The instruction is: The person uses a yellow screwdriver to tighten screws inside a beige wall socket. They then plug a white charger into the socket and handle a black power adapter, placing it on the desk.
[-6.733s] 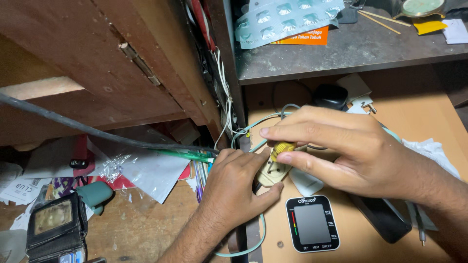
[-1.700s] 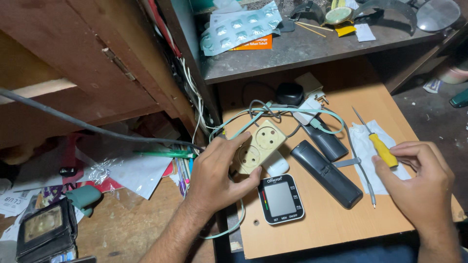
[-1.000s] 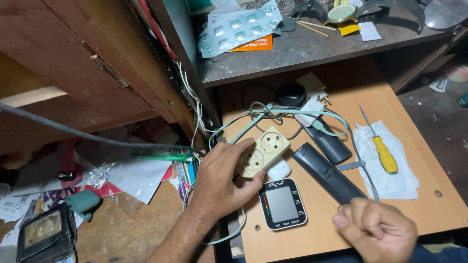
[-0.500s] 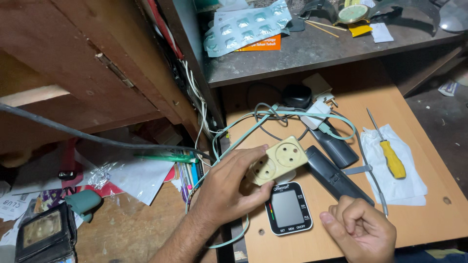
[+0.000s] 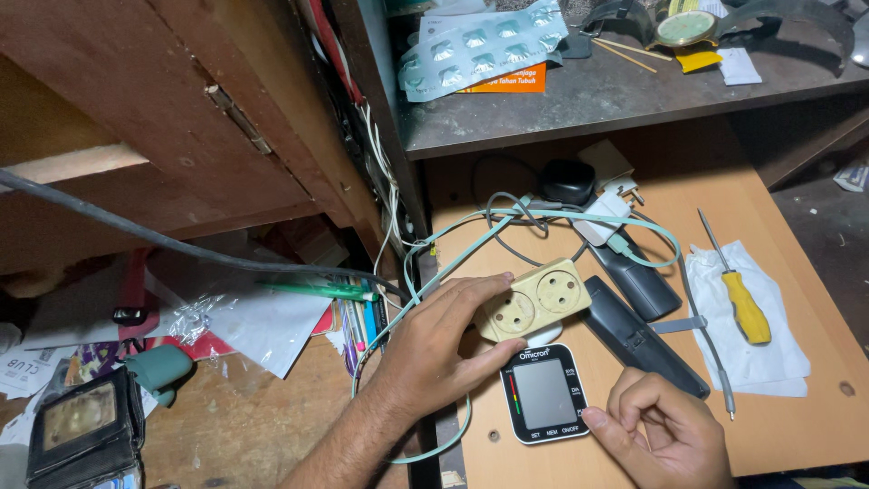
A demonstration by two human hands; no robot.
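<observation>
Left hand (image 5: 434, 349) grasps double socket (image 5: 534, 301) above the monitor (image 5: 544, 393); right hand (image 5: 665, 435) curled, holding nothing; pale green cable (image 5: 471, 240) may snag, tugging socket loose

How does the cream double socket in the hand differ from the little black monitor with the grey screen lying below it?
The cream double plug socket is pale, oblong and has two round outlets; the black screen monitor is dark, squarish and has a flat grey display. The socket is gripped and tilted by the left hand; the monitor lies flat on the tan board, the right hand touching its corner. Both are small plastic electrical items.
</observation>
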